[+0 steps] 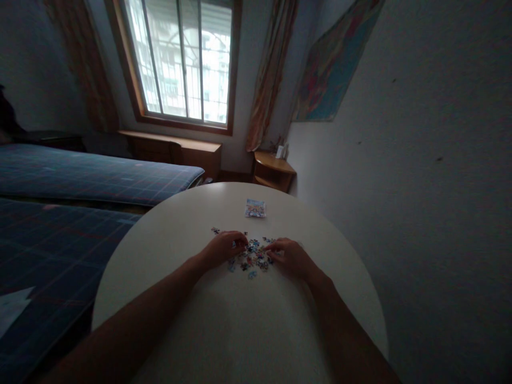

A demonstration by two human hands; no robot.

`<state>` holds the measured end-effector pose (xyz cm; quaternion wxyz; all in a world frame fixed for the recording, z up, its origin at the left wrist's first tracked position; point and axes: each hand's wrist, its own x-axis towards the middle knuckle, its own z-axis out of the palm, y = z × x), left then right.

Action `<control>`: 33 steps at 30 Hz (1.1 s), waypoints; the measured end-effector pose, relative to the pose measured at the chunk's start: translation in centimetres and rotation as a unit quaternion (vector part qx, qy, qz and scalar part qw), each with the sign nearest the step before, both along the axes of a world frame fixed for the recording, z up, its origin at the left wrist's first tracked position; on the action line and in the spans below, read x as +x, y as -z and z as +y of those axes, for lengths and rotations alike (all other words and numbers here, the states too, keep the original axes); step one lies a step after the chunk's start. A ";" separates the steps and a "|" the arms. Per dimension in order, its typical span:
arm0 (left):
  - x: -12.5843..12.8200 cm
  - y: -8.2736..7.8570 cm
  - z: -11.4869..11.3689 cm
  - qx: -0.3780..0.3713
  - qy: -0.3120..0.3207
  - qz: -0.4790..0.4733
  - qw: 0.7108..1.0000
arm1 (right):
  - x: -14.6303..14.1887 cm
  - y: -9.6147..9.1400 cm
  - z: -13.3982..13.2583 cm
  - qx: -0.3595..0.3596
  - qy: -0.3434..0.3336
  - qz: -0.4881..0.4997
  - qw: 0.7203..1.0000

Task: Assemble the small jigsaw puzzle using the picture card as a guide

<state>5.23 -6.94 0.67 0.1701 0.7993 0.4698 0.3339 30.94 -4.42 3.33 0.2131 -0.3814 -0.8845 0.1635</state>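
A loose pile of small jigsaw puzzle pieces point(252, 258) lies on the round white table point(240, 320), between my two hands. My left hand point(224, 248) is at the pile's left edge, its fingers curled towards the thumb. Whatever may be between those fingertips is too small and dark to make out. On the opposite side, my right hand point(288, 256) reaches in with fingers slightly apart, its fingertips at the pieces. A small picture card or packet point(255, 208) with a colourful print lies flat beyond the pile.
A few stray pieces point(215, 230) lie left of the pile. Two beds with plaid covers point(100, 170) stand to the left. A wall point(420, 213) runs along the right. Behind the table are a wooden corner shelf point(274, 161), a desk point(200, 145) and a window point(188, 64).
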 end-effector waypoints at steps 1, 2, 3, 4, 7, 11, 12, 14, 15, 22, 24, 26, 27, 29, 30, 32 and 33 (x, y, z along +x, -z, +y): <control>0.0 -0.1 -0.1 0.000 0.012 0.011 1.000 | -0.3 0.1 -0.1 0.006 -0.003 0.005 1.000; 0.0 -0.1 -0.2 -0.001 0.023 0.021 1.000 | -0.6 0.2 -0.2 0.011 -0.009 0.012 1.000; -0.1 -0.2 -0.3 -0.001 0.033 0.031 0.999 | -1.0 0.3 -0.4 0.016 -0.018 0.019 1.000; -0.3 -0.2 -0.3 -0.001 0.040 0.041 0.998 | -1.4 0.4 -0.6 0.021 -0.026 0.024 0.999; -1.1 -0.5 -0.4 0.005 0.041 0.060 0.997 | -2.7 0.8 -1.3 0.037 -0.047 0.025 0.998; -2.6 -0.7 -0.5 0.018 0.032 0.085 0.996 | -4.2 1.2 -2.3 0.065 -0.070 0.005 0.995; -2.8 -0.7 -0.5 0.019 0.032 0.091 0.995 | -4.5 1.2 -2.5 0.069 -0.075 -0.003 0.995; -3.1 -0.5 -0.4 0.020 0.033 0.102 0.994 | -5.0 1.1 -2.9 0.071 -0.082 -0.020 0.994; -3.1 -0.4 -0.4 0.020 0.033 0.107 0.994 | -5.2 1.1 -3.0 0.072 -0.085 -0.029 0.993; -3.0 -0.4 -0.2 0.020 0.029 0.118 0.992 | -5.3 0.8 -2.7 0.071 -0.094 -0.018 0.993; -3.1 -0.5 -0.3 0.020 0.029 0.118 0.992 | -5.2 0.8 -2.7 0.060 -0.104 -0.002 0.993; -3.1 -0.7 -0.3 0.022 0.029 0.116 0.993 | -5.1 0.7 -2.7 0.048 -0.112 0.011 0.992; -3.1 -0.8 -0.3 0.023 0.027 0.114 0.993 | -5.1 0.8 -2.8 0.044 -0.112 0.015 0.993; -3.0 -0.8 -0.3 0.026 0.021 0.107 0.994 | -5.0 0.8 -2.9 0.038 -0.107 0.018 0.993; -2.9 -0.7 -0.2 0.028 0.016 0.101 0.994 | -4.9 0.9 -2.9 0.038 -0.103 0.019 0.994; -2.7 -0.4 0.0 0.031 0.000 0.087 0.996 | -4.7 1.1 -2.9 0.040 -0.102 0.022 0.994; -2.5 -0.2 0.1 0.032 -0.009 0.079 0.996 | -4.6 1.2 -2.9 0.041 -0.103 0.024 0.994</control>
